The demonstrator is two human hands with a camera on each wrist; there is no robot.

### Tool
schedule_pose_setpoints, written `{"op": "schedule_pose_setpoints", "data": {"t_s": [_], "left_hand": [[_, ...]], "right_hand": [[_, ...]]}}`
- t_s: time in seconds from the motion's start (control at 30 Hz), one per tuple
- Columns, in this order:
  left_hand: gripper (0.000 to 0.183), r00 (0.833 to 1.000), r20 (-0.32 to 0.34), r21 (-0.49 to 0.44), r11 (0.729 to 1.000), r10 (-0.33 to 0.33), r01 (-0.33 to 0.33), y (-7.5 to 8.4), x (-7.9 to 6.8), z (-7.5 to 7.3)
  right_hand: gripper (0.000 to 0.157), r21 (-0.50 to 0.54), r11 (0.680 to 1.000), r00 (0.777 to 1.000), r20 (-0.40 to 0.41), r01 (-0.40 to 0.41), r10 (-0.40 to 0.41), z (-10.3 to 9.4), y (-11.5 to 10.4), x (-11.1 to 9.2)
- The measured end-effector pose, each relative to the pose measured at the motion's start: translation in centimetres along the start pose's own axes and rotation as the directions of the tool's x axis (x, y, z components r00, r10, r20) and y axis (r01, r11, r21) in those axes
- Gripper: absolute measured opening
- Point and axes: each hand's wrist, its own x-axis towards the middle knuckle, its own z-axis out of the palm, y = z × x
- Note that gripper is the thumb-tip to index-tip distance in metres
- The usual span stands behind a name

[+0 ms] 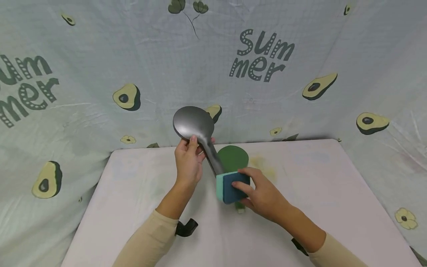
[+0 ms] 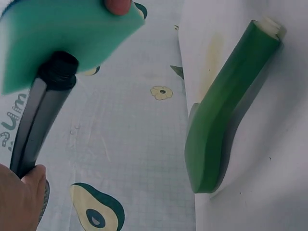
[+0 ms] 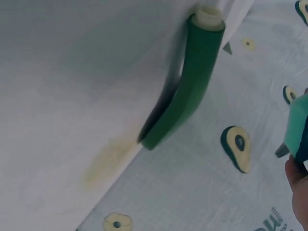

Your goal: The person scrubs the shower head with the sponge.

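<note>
My left hand [image 1: 189,161] grips a grey shower head [image 1: 193,120] near its neck, its round back facing the head camera. The handle slants down to the right. In my right hand [image 1: 267,194] is a two-layer sponge [image 1: 236,187], light green on one side and dark blue on the other, pinched between thumb and fingers. The light green side lies at the handle's black threaded end [image 2: 60,67] in the left wrist view. Behind the sponge a green shower head [image 1: 233,157] lies on the table, its pale threaded end [image 3: 209,17] visible in the right wrist view.
The table [image 1: 133,207] has a pale cloth cover with a yellowish stain [image 1: 267,167] near the green shower head. A printed curtain [image 1: 166,66] with avocados and lettering hangs behind and at the sides. Black straps [image 1: 186,227] are at both wrists.
</note>
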Motion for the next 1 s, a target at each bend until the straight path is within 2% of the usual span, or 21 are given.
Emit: {"op": "schedule_pose_setpoints", "data": {"t_s": [0.07, 0.1, 0.2, 0.3, 0.4, 0.53, 0.63, 0.7, 0.77, 0.9, 1.0], "left_hand": [[0.041, 1.0, -0.013, 0.005, 1.0, 0.006, -0.005, 0.1, 0.0, -0.1], [0.041, 1.0, -0.018, 0.009, 1.0, 0.007, -0.007, 0.1, 0.0, -0.1], [0.041, 1.0, -0.026, 0.009, 1.0, -0.004, 0.005, 0.1, 0.1, -0.2], [0.042, 0.999, -0.019, 0.008, 0.999, -0.037, 0.037, -0.1, 0.3, -0.1], [0.042, 0.998, -0.022, -0.005, 0.998, -0.065, 0.065, -0.4, 0.4, 0.0], [0.045, 0.991, -0.032, -0.064, 0.99, -0.131, 0.128, -0.7, 0.7, 0.1], [0.048, 0.978, -0.05, -0.102, 0.975, -0.202, 0.197, -1.0, 0.8, 0.1], [0.05, 0.97, -0.069, -0.111, 0.968, -0.232, 0.224, -1.0, 0.7, 0.0], [0.05, 0.966, -0.082, -0.123, 0.964, -0.247, 0.236, -1.0, 0.7, -0.2], [0.05, 0.965, -0.076, -0.119, 0.963, -0.251, 0.241, -0.7, 0.6, -0.6], [0.05, 0.967, -0.05, -0.071, 0.966, -0.251, 0.247, -0.5, 0.6, -0.9]], "right_hand": [[0.082, 0.028, 0.999, 0.999, -0.024, -0.032, 0.033, 0.2, 0.1, -0.2], [0.078, 0.019, 1.0, 0.999, -0.05, -0.015, 0.016, 0.3, 0.0, -0.3], [0.049, -0.016, 0.997, 0.988, -0.13, 0.077, -0.078, 0.6, -0.6, -0.1], [0.023, -0.095, 0.981, 0.956, -0.228, 0.169, -0.186, 0.8, -1.2, 0.3], [0.022, -0.153, 0.962, 0.913, -0.313, 0.224, -0.262, 0.9, -1.6, 0.8], [0.027, -0.2, 0.941, 0.862, -0.386, 0.271, -0.33, 1.1, -1.3, 1.2], [0.028, -0.222, 0.933, 0.839, -0.414, 0.283, -0.353, 1.3, -0.9, 1.2], [0.027, -0.206, 0.937, 0.841, -0.417, 0.281, -0.344, 1.3, -0.7, 1.0], [0.023, -0.167, 0.948, 0.855, -0.41, 0.271, -0.316, 1.3, -0.5, 0.7], [0.018, -0.071, 0.978, 0.907, -0.365, 0.198, -0.21, 0.9, -0.1, -0.3], [0.016, -0.041, 0.991, 0.931, -0.339, 0.128, -0.134, 0.5, 0.2, -1.2]]}}
